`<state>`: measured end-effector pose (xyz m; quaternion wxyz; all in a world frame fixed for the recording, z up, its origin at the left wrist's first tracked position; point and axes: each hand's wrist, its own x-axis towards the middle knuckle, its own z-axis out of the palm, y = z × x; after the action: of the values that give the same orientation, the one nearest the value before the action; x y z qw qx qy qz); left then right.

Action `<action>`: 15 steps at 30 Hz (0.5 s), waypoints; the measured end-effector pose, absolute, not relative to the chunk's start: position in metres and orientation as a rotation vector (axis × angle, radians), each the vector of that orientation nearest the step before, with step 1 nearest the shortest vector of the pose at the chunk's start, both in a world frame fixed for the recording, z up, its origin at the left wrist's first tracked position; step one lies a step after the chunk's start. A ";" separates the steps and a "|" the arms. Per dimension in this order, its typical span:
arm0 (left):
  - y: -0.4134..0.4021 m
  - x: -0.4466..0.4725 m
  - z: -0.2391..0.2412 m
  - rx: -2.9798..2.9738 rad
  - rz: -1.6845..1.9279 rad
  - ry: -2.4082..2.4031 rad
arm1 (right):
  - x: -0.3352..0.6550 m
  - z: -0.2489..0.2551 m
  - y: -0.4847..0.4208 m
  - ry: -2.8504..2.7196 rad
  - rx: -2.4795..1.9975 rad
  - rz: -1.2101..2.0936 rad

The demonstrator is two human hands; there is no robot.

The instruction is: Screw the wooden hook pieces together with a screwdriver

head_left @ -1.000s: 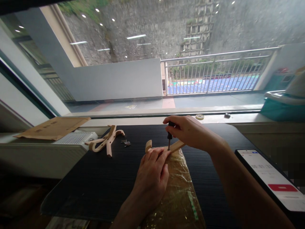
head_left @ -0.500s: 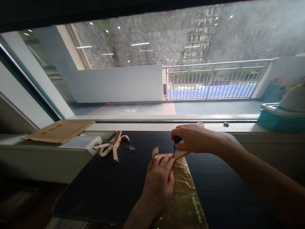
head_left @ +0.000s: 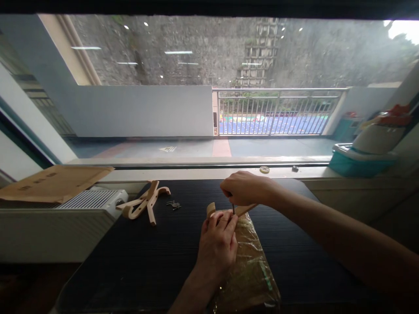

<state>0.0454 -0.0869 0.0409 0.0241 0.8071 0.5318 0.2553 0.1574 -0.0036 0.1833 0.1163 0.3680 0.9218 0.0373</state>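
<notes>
My right hand (head_left: 247, 187) is closed around the handle of a screwdriver (head_left: 233, 209), its shaft upright and its tip down beside my left fingertips. Under it lies a pale, curved wooden piece (head_left: 211, 210), resting on the far end of a package wrapped in clear tape (head_left: 253, 261). My left hand (head_left: 218, 240) presses down on this wood with its fingers over it, hiding its middle. Whether a screw sits under the tip cannot be made out. Left of my hands, several small screws (head_left: 175, 205) lie near an assembled wooden piece with curved arms (head_left: 145, 205).
The dark table (head_left: 147, 266) reaches to the windowsill (head_left: 196, 174), where a tape roll (head_left: 264, 169) and a small dark object (head_left: 295, 168) lie. A teal box (head_left: 360, 163) stands at the right. A brown envelope (head_left: 49, 181) rests on the radiator (head_left: 93, 200) at the left.
The view has levelled and swung slightly right. My right hand has turned over the screwdriver, with its fingers now curled over the handle and hiding it. My left hand stays on the wood.
</notes>
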 end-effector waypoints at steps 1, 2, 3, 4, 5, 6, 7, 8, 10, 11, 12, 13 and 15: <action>-0.087 0.045 0.041 2.499 0.790 1.646 | 0.154 0.184 -0.003 2.688 1.086 0.108; -0.087 0.045 0.041 2.501 0.787 1.648 | 0.151 0.186 -0.003 2.676 1.100 0.107; -0.087 0.046 0.042 2.504 0.782 1.650 | 0.151 0.187 -0.003 2.663 1.118 0.107; -0.087 0.046 0.042 2.508 0.772 1.651 | 0.152 0.190 -0.004 2.651 1.136 0.104; -0.087 0.046 0.043 2.513 0.762 1.653 | 0.155 0.192 -0.005 2.638 1.151 0.100; -0.088 0.046 0.043 2.519 0.753 1.652 | 0.160 0.194 -0.006 2.625 1.162 0.093; -0.088 0.046 0.044 2.526 0.747 1.649 | 0.167 0.194 -0.009 2.622 1.169 0.087; -0.088 0.046 0.044 2.532 0.745 1.647 | 0.176 0.194 -0.011 2.627 1.179 0.084; -0.089 0.046 0.044 2.537 0.754 1.646 | 0.194 0.187 -0.019 2.718 1.234 0.110; -0.090 0.046 0.044 2.537 0.757 1.650 | 0.202 0.181 -0.023 2.778 1.294 0.130; -0.090 0.046 0.044 2.535 0.761 1.657 | 0.209 0.174 -0.027 2.817 1.350 0.129; -0.090 0.046 0.044 2.531 0.763 1.667 | 0.214 0.167 -0.030 2.847 1.378 0.106; -0.090 0.046 0.044 2.530 0.762 1.680 | 0.221 0.153 -0.036 2.866 1.334 0.028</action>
<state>0.0458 -0.0904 0.0441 0.0050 0.8081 0.5364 0.2434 0.2208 -0.0359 0.1529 -0.0100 0.4218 0.9066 0.0090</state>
